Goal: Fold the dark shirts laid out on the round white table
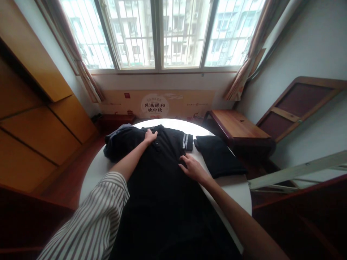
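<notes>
A black polo shirt [162, 180] lies spread over a round white table [92, 180], its collar toward the window and its lower part reaching toward me. White stripes ring its right short sleeve [187, 141]. My left hand [151, 136] is on the shirt by the collar and button placket, fingers bent and closed on the cloth. At the shirt's right side edge, just below the sleeve, my right hand [191, 167] touches the fabric, thumb and fingers apart. Right of the sleeve rests a folded black garment [219, 155].
A dark bundle of clothing [119, 133] sits at the table's left, partly against the shirt. Beyond the table's right side stands a low wooden stand [238, 124]. A folded wooden panel [298, 104] leans on the right wall, and wooden cabinets [40, 133] line the left.
</notes>
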Available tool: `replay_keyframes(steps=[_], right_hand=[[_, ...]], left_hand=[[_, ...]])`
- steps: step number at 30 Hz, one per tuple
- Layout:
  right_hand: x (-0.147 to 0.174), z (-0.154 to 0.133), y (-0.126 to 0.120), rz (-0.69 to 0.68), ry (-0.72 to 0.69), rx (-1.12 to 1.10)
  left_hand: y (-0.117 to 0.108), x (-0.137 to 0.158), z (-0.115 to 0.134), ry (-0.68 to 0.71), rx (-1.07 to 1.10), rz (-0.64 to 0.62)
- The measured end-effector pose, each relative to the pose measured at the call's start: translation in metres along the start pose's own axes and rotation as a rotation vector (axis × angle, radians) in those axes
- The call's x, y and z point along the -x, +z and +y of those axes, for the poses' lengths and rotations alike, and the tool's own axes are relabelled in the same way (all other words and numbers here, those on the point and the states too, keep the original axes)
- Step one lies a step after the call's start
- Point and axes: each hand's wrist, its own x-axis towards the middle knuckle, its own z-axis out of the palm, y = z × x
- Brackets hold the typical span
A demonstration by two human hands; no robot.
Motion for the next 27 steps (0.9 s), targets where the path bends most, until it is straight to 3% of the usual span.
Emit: replay_keyframes(steps=[3, 5, 11, 17, 21, 27], right_hand=[[0.001, 0.007, 0.001, -0.016, -0.018, -0.18], [0.002, 0.011, -0.002, -0.028, -0.021, -0.266], [0.004, 0.007, -0.007, 0.184, -0.004, -0.298], [0.003, 0.008, -0.003, 0.236, 0.056, -0.356], [0.001, 0.013, -0.006, 0.301, 0.139, -0.201], [-0.025, 0.017, -0.038, 0.137, 0.146, 0.019]], left_hand=[[0.017, 0.005, 0.011, -0.254, -0.061, -0.069], [0.026, 0.016, 0.028, -0.313, -0.086, -0.101], [0.028, 0.085, 0.09, -0.07, -0.105, -0.277], [0.002, 0.166, 0.103, 0.123, -0.059, -0.434], [-0.013, 0.184, 0.098, 0.173, -0.055, -0.437], [-0.01, 0.183, 0.097, 0.182, -0.056, -0.425]])
